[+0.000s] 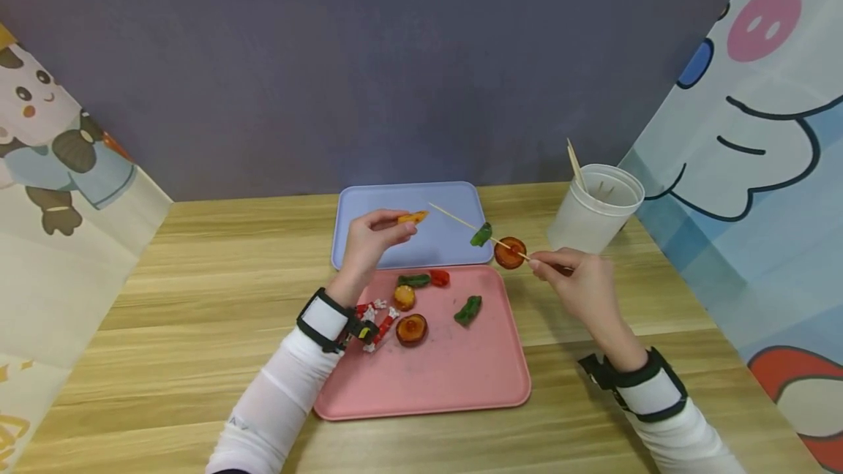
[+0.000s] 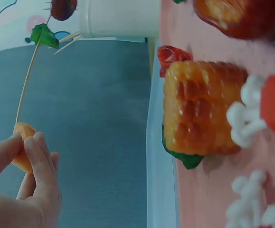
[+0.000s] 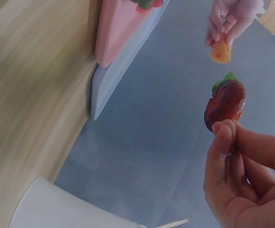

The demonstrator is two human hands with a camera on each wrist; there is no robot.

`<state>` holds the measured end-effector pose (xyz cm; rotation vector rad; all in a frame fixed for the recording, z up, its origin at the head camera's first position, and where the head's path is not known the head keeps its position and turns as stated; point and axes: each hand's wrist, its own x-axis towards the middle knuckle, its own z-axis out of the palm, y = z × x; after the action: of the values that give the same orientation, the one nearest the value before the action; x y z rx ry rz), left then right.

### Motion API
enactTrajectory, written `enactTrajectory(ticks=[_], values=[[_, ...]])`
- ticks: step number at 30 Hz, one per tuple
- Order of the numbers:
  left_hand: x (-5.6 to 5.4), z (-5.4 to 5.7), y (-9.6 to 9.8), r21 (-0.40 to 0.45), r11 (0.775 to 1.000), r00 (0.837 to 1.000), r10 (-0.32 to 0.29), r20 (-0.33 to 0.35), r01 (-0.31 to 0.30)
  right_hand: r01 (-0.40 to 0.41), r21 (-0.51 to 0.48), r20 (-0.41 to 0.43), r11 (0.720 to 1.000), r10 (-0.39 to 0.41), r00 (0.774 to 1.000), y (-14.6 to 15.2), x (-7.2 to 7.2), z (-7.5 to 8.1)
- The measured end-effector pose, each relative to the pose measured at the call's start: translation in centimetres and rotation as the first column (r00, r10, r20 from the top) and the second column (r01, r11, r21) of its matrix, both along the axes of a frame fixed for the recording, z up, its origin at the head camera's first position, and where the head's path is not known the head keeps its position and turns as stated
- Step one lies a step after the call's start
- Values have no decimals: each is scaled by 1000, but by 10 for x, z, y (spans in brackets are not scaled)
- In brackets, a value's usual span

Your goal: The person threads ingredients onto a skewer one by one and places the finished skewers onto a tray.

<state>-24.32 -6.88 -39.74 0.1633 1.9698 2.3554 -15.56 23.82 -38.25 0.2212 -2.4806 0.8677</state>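
Observation:
Over the blue tray (image 1: 395, 192), my left hand (image 1: 374, 238) pinches a small orange food piece (image 2: 23, 128) between thumb and fingers. My right hand (image 1: 582, 287) grips the lower end of a bamboo skewer (image 1: 454, 216) that slants up to the left. Threaded on it are a round brown mushroom-like piece (image 1: 510, 253), close to my right fingertips, and a green pepper piece (image 1: 481, 235) farther up. The bare tip of the skewer points toward the orange piece and overlaps its edge in the left wrist view. Both hands are raised above the table.
A pink tray (image 1: 454, 386) in front holds a corn chunk (image 2: 201, 109), another brown round (image 1: 411, 330), green pepper pieces (image 1: 469, 311), a red piece (image 1: 439, 278) and red-and-white pieces (image 1: 385, 328). A white bucket (image 1: 586, 222) with skewers stands at the right, near the back wall.

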Motion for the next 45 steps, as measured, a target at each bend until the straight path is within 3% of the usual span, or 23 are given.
enactTrajectory(ticks=[3, 6, 10, 21, 32, 41, 45], values=[[-1, 0, -1, 112, 994, 998, -22, 54, 16, -8, -9, 8, 1000, 8, 1000, -2, 0, 0], [-3, 0, -2, 230, 973, 993, -39, 111, 13, -12, -13, 15, 1000, 12, 1000, -3, 0, 0], [-4, 0, -5, 298, 955, 989, -33, 144, -12, -16, -7, 12, 1000, 16, 1000, -5, 0, 0], [-5, 3, -9, 294, 952, 986, 38, 160, -85, -30, 16, 0, 999, 30, 1000, -8, 2, -3], [-5, 2, -11, 278, 959, 996, 31, 88, -55, -38, -4, 11, 999, 38, 999, -7, 1, -4], [-5, 1, -9, 292, 953, 991, 36, 131, -74, -59, 3, 7, 998, 59, 998, -10, 3, -4], [-4, 2, -9, 307, 950, 993, 25, 118, -61, -72, -4, 17, 997, 72, 997, -12, 4, -3]])
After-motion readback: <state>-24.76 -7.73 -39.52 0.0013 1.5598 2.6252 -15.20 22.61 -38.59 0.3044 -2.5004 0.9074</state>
